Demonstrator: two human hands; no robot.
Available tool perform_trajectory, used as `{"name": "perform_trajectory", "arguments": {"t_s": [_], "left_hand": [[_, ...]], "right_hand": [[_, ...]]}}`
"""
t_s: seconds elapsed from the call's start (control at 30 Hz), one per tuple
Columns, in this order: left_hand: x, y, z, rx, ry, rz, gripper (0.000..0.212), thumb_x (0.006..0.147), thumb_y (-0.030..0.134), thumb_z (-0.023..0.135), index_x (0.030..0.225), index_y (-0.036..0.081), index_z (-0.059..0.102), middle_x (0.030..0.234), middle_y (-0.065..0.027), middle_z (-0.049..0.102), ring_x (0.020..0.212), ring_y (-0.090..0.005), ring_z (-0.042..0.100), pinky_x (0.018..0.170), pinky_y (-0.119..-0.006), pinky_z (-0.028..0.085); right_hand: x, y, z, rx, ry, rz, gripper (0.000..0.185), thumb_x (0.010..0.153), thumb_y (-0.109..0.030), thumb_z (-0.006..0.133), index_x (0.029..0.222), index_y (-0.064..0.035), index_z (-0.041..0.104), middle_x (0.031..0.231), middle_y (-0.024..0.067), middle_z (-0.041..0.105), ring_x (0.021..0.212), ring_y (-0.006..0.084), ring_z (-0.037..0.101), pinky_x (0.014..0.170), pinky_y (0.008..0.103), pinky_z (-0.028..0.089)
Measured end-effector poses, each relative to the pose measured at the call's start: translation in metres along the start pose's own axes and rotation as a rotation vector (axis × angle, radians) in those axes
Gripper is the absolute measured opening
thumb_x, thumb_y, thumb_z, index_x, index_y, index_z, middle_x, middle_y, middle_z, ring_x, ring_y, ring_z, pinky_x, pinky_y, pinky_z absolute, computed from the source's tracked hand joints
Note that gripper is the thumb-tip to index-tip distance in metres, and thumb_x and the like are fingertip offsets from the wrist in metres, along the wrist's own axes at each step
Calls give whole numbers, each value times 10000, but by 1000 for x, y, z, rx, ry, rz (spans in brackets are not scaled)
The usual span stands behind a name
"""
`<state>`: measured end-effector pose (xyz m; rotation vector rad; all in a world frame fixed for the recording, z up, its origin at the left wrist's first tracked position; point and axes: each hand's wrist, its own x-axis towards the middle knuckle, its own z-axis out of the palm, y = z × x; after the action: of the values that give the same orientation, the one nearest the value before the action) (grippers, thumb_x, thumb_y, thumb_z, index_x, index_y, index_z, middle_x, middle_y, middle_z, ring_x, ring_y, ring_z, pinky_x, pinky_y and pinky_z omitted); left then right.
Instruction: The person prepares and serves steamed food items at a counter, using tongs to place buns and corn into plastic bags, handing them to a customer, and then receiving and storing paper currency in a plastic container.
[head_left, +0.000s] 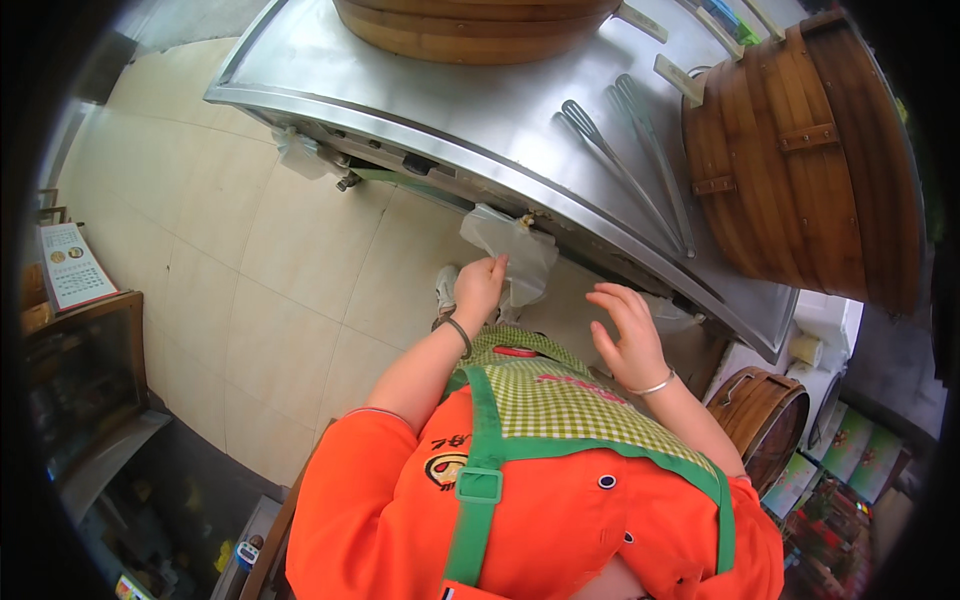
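Observation:
My left hand (480, 289), with a dark band on its wrist, pinches a thin clear plastic bag (525, 259) by its near side. The bag is part of a bunch hanging below the front edge of a stainless steel counter (480, 112). To the right, my right hand (628, 341) is raised with its fingers spread and slightly bent, and holds nothing. It wears a silver bangle and is apart from the bag. Slotted metal tongs (626, 176) lie on the counter beyond my hands.
A large bamboo steamer (787, 165) stands at the counter's right end, another bamboo steamer (480, 30) at the far side. More plastic bags (304, 154) hang farther left. A smaller bamboo steamer (757, 412) sits low at right. A wooden-framed cabinet (139, 352) stands at left on the tiled floor.

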<state>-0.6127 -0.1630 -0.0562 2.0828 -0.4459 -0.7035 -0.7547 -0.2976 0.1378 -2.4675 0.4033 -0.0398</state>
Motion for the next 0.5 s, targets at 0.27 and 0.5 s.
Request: {"name": "perform_trajectory", "arguments": {"t_s": [0.27,0.5], "left_hand": [[-40,32,-103,-224,-200,219,326,860,249,533,637,14,559,583,-98,533,542,-224,527,509,-322,400],[-53,55,-175,-230,-173,490,278,836,209,566,627,26,550,572,-85,494,564,-235,475,536,-326,380]], "right_hand": [[53,-3,33,317,-38,6,244,775,-136,583,992,-24,570,1022,130,537,940,284,516,808,342,426],[115,-33,63,746,-493,198,326,808,-186,614,1057,19,568,1000,78,571,866,138,556,802,261,442]]}}
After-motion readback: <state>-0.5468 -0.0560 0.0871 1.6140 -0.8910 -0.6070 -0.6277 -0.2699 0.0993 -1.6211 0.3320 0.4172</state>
